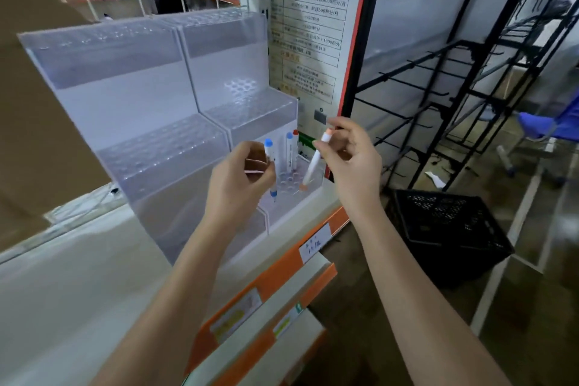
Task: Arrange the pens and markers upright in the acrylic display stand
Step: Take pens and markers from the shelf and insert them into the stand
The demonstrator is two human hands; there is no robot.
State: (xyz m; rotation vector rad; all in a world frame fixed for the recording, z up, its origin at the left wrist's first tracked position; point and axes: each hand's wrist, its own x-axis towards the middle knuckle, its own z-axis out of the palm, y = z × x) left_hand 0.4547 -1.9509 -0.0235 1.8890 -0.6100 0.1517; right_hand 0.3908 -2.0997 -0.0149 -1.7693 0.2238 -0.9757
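A clear acrylic display stand (163, 147) with stepped tiers of round holes sits on a white shelf. Two white markers stand upright in its lowest right tier, one with a blue cap (289, 152) and one with a red cap (295, 150). My left hand (241, 178) grips a white marker with blue ends (270, 163), held nearly upright in front of that tier. My right hand (347, 153) pinches the top of a white marker with orange ends (313, 163), tilted, its lower tip at the holes of the lowest right tier.
A poster with printed text (313, 28) stands right of the stand. Black wire racks (454, 88) and a black plastic crate (445, 229) are on the floor to the right. Brown cardboard (31, 103) is at the left. Orange shelf edges (282, 266) run below.
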